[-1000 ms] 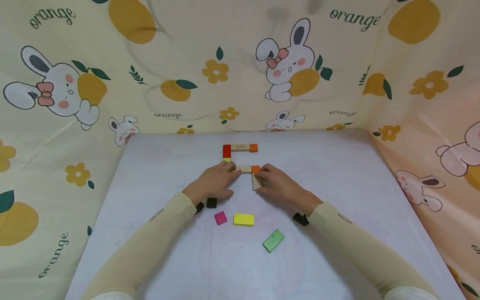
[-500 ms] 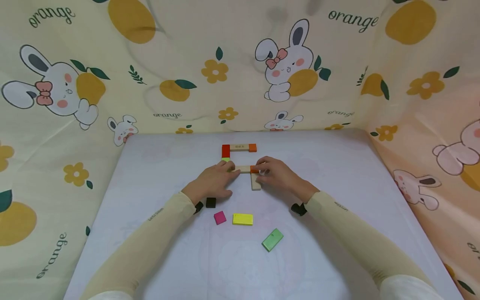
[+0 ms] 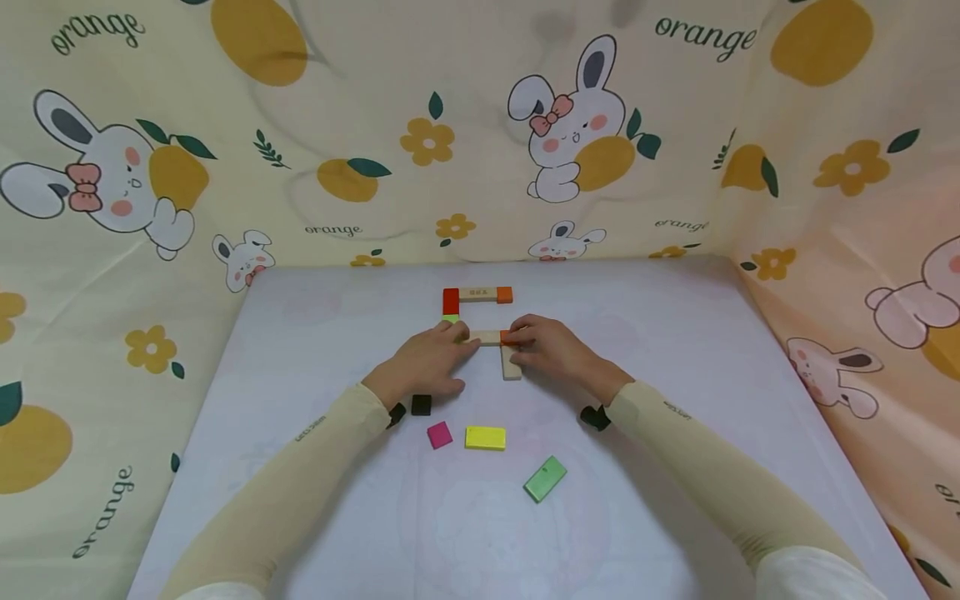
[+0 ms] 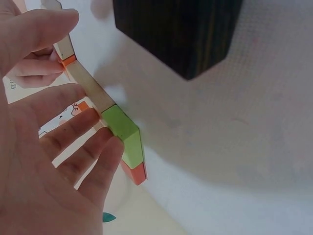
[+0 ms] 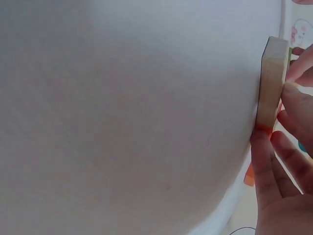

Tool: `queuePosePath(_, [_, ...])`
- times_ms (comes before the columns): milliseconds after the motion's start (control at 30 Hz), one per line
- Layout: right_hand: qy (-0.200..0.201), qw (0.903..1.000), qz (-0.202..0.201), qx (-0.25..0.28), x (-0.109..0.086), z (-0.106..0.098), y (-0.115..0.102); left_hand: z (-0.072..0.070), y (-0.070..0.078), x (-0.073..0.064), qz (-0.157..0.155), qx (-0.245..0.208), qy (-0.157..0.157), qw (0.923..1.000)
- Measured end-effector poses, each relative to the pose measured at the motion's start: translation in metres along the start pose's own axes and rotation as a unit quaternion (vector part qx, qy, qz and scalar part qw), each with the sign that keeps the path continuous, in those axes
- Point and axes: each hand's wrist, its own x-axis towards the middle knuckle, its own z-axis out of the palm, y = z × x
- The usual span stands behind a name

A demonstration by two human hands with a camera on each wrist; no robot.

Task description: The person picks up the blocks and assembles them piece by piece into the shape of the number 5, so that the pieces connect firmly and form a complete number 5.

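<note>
My left hand (image 3: 426, 360) rests at the left end of a row of blocks, its straight fingers touching a green block (image 4: 121, 127) and a plain wooden block (image 3: 486, 338). The right hand (image 3: 557, 350) reaches from the other side. Its forefinger lies against an orange block (image 5: 264, 130) at the corner, and its thumb touches a second plain wooden block (image 3: 512, 364) that points toward me. A red block (image 3: 451, 302) continues the row away from the green one, joined to a wooden block (image 3: 477, 294) with an orange end block (image 3: 505, 295). The left fingers partly cover the green block.
Loose on the white table (image 3: 480, 542) lie a dark block (image 3: 422, 405), a magenta block (image 3: 439, 435), a yellow block (image 3: 485, 438) and a green block (image 3: 545, 479). A printed cloth (image 3: 480, 125) walls the table's back and sides.
My right fingers have shifted from the wooden block pointing toward me up onto the orange corner block. The left hand and the blocks stay in place.
</note>
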Motion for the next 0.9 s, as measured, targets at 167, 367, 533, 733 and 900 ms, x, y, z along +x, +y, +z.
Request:
queuePosePath(167, [-0.002,1.0,-0.004,0.001,0.001,-0.0019,0.0007,-0.0012,0.0011,-0.0003,0.001,-0.007,0.003,1.0])
queuePosePath(367, [-0.008,0.9999,-0.006,0.004,0.0032,-0.0043,0.0028,-0.0004,0.0004,0.0005,0.001,-0.006,0.007,1.0])
queuePosePath(533, [-0.01,0.9999,-0.011,0.001,0.0046,-0.0052,0.0036,-0.0015,-0.0003,0.0009,0.004,-0.008,0.009,0.9999])
queuePosePath(733, [-0.015,0.9995,-0.026,0.008,0.0055,-0.0064,0.0027,-0.0043,-0.0008,0.0003,-0.008,-0.026,0.001,0.9996])
queuePosePath(900, [-0.019,0.9995,-0.023,0.011,0.0053,-0.0038,0.0019,-0.0045,-0.0022,0.0018,-0.02,-0.066,-0.004,0.9976])
